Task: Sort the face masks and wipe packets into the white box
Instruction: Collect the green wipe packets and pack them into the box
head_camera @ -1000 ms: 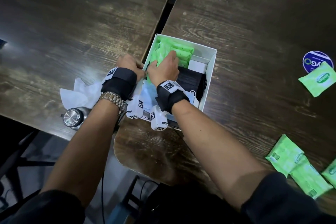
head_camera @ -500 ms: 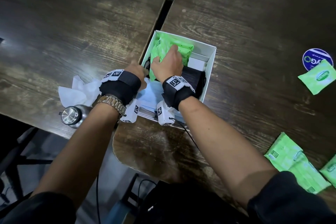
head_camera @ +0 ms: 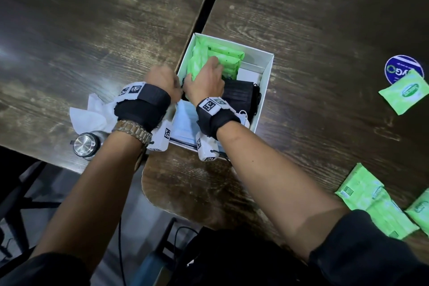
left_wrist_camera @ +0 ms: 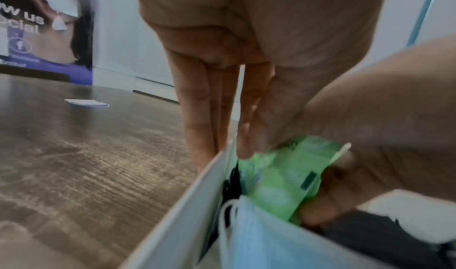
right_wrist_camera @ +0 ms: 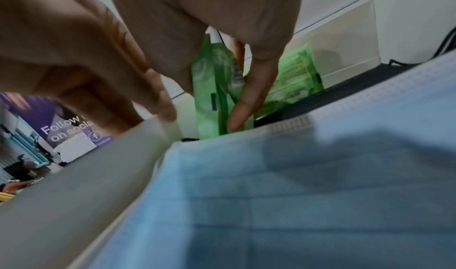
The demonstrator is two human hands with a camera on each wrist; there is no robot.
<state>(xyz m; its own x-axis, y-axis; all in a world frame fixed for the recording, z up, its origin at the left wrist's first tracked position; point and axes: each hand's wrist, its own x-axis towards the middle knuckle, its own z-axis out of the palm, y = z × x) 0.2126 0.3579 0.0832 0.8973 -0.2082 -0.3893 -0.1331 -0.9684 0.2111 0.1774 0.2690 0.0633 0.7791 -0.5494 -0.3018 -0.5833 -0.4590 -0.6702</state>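
The white box (head_camera: pixel 267 81) sits at the seam between two dark tables. Green wipe packets (head_camera: pixel 227 55) stand in its far left part, black masks (head_camera: pixel 241 95) lie at the right and blue masks (head_camera: pixel 183 121) at the near end. My right hand (head_camera: pixel 213 65) reaches in among the packets and pinches one green packet (right_wrist_camera: pixel 209 89) between thumb and fingers. My left hand (head_camera: pixel 176 83) pinches the box's left wall (left_wrist_camera: pixel 187 205), with straight fingers (left_wrist_camera: pixel 200 121) outside it and one digit inside.
Loose green packets lie on the right table, one (head_camera: pixel 404 90) over a round blue sticker (head_camera: pixel 401 65) and a few (head_camera: pixel 371 202) near the front edge. A white tissue (head_camera: pixel 92 114) and a metal bottle (head_camera: pixel 86 144) lie left of the box.
My right hand has pushed farther into the box among the green packets. My left hand has slid forward along the box's left wall.
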